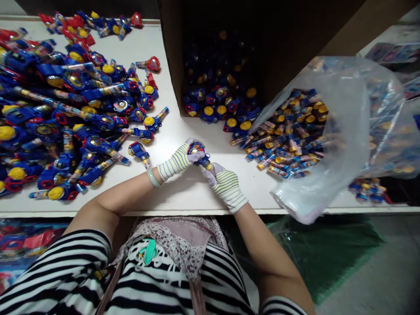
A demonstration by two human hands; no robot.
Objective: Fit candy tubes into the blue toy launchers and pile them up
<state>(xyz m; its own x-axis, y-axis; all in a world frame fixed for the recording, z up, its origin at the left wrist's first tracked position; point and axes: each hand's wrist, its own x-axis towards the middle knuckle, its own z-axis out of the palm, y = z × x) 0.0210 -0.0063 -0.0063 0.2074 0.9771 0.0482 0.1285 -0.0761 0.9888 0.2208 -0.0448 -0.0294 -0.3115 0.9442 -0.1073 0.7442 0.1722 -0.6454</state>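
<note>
Just in front of me, over the white table [183, 197], my left hand [179, 162] is closed around a small blue plastic toy [202, 160] with red parts. My right hand [226, 186], in a striped glove like the left, pinches the short printed tube [210, 167] at the toy's lower right end. Its fingers hide most of the tube, so I cannot tell how firmly it sits in the toy. Left of my left wrist lies a similar blue toy with a tube [139, 153].
A large pile of blue toys with tubes [65, 100] covers the table's left side. An open cardboard box [173, 57] at the back holds more blue toys [221, 109]. On the right, a clear plastic bag [348, 127] spills printed tubes [288, 140].
</note>
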